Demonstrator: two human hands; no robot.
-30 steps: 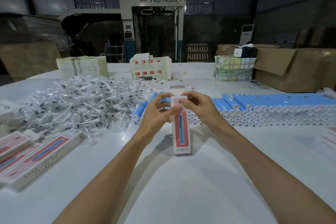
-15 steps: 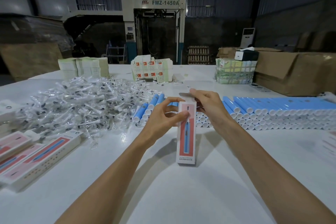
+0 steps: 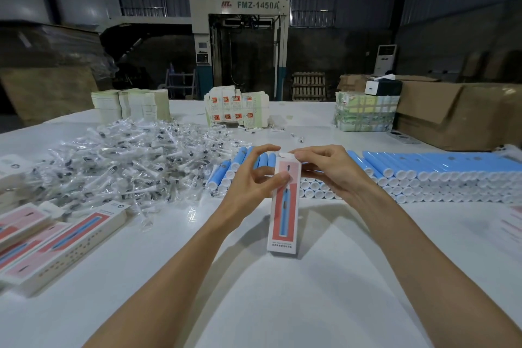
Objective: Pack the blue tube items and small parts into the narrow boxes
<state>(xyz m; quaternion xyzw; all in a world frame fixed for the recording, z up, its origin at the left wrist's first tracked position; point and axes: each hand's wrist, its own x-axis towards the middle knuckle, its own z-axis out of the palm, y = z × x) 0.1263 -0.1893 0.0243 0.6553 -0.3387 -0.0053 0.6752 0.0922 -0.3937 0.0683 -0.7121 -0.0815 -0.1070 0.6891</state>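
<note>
A narrow white and red box (image 3: 283, 217) with a blue tube pictured on it stands upright on the white table (image 3: 282, 305), its bottom end resting on the table. My left hand (image 3: 255, 178) holds its upper left side with thumb and curled fingers. My right hand (image 3: 333, 171) grips the upper right side and pinches the white top flap. Behind the hands lies a long stacked row of blue tubes with white caps (image 3: 423, 175). A heap of small parts in clear bags (image 3: 113, 164) covers the left middle of the table.
Several packed narrow boxes (image 3: 56, 237) lie at the left edge. Stacks of flat cartons (image 3: 130, 106), printed box blanks (image 3: 236, 109) and a wrapped bundle (image 3: 365, 113) stand at the back. A big cardboard carton (image 3: 463, 113) sits at the back right.
The box has been tipped up from lying low under the hands to standing upright. My left hand slid down its side, and my right hand came onto the top flap.
</note>
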